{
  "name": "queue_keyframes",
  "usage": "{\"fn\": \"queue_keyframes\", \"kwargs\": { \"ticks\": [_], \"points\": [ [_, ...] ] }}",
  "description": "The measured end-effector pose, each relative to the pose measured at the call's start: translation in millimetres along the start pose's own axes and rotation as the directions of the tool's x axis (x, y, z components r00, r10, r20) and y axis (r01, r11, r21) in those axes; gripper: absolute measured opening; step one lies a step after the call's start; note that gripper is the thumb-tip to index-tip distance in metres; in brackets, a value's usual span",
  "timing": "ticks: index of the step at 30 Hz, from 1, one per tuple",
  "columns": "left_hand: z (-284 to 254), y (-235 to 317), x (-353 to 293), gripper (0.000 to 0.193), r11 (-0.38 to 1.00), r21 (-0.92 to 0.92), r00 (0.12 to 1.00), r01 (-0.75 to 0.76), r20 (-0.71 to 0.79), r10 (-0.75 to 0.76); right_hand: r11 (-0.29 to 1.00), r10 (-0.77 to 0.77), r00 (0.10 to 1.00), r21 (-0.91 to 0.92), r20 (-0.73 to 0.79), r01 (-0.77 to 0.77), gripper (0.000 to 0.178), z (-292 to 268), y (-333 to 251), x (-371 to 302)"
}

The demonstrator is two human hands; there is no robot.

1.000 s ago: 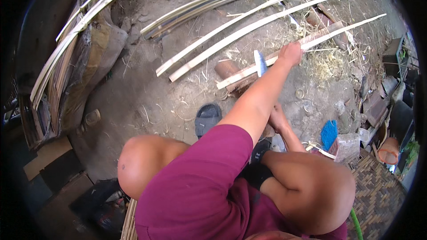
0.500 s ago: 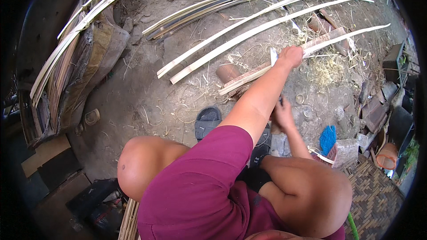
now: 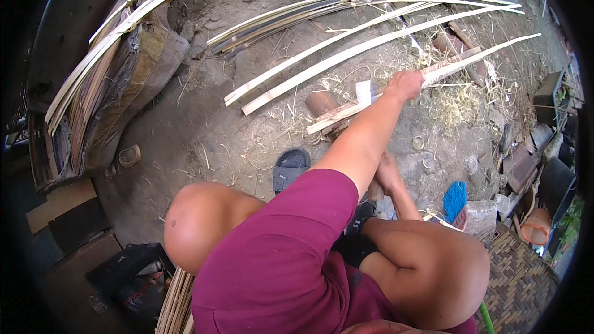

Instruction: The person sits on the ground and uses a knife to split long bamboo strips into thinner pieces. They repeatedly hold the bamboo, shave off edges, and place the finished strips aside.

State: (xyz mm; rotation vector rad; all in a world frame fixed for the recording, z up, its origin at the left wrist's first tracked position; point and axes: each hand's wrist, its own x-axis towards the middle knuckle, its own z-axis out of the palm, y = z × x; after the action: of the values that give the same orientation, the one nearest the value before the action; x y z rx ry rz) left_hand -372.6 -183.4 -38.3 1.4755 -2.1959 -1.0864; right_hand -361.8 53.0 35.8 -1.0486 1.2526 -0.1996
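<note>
My left arm, in a maroon sleeve, stretches forward and to the right across the view. At its end my left hand (image 3: 406, 85) is closed round a long pale bamboo strip (image 3: 507, 44), which lies slanting over a wooden piece on the ground. Lower down, my right hand (image 3: 388, 172) is partly covered by the left forearm; its fingers curl round the handle of a large knife. Beyond that forearm the knife's bright blade (image 3: 364, 91) stands out beside the strip's near part. The forearm hides the knife's middle.
Split bamboo strips (image 3: 322, 62) and a bundle (image 3: 291, 15) lie beyond my hands. More strips rest on a draped sack (image 3: 139, 74) at left. Shavings (image 3: 458, 105) litter the dirt. A blue scrap (image 3: 455, 200), a stone block (image 3: 481, 216) and a woven mat (image 3: 516, 272) are at right.
The knife blade has moved left along the bamboo strip, its pale face turning more into view. My right hand has shifted slightly down and left. My left hand keeps its hold; the view has shifted slightly.
</note>
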Motion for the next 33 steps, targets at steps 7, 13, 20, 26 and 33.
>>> {"fn": "queue_keyframes", "kwargs": {
  "ticks": [7,13,20,26,33],
  "points": [
    [-11.8,-5.3,-9.0,0.031,0.998,0.057,0.997,0.007,0.079,-0.012,0.994,-0.041,0.999,0.1,0.015,0.04,0.023,14.4,-15.7,1.1],
    [-32.0,-0.8,-23.1,0.026,0.993,0.114,0.992,-0.016,0.129,0.001,0.981,-0.151,0.947,0.162,0.282,0.108,0.029,44.4,-9.2,3.2],
    [-193.0,-80.1,-76.5,0.019,0.367,0.558,0.617,-0.744,0.785,0.056,0.794,-0.536,0.654,-0.582,-0.534,0.175,0.055,-40.1,61.9,-11.8],
    [-200.9,-152.0,-226.6,0.066,0.963,0.185,0.649,0.197,0.711,-0.27,0.815,-0.255,0.672,-0.528,-0.696,-0.238,0.054,-100.4,58.6,-5.3],
    [-147.4,-196.4,-307.4,0.039,0.887,-0.32,0.913,0.332,0.347,-0.216,0.916,-0.195,0.755,-0.392,-0.626,-0.088,0.042,-86.1,48.0,18.0]
  ]
}}
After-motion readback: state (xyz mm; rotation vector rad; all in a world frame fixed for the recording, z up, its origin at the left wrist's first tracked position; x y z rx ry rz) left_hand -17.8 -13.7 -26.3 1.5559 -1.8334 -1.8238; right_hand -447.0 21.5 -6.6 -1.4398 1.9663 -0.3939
